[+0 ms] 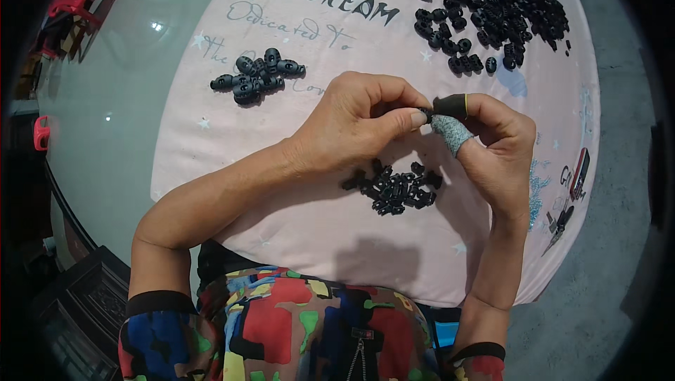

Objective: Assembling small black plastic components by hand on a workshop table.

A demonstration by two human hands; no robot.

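Observation:
My left hand [355, 124] and my right hand [496, 145] meet above the pink cloth [302, 219], pinching one small black plastic part [426, 113] between their fingertips. My right thumb wears a grey fabric finger cot and my right index finger a black one. Just below the hands lies a small heap of little black parts [395, 189]. A cluster of black oval cord stoppers [256, 76] sits to the upper left of my left hand.
A large pile of black plastic pieces [485, 8] covers the cloth's far right. Small snips [560, 225] and a slim dark-and-red object [579, 173] lie near the cloth's right edge. The round table's glossy grey top [119, 121] shows at left, red stools beyond.

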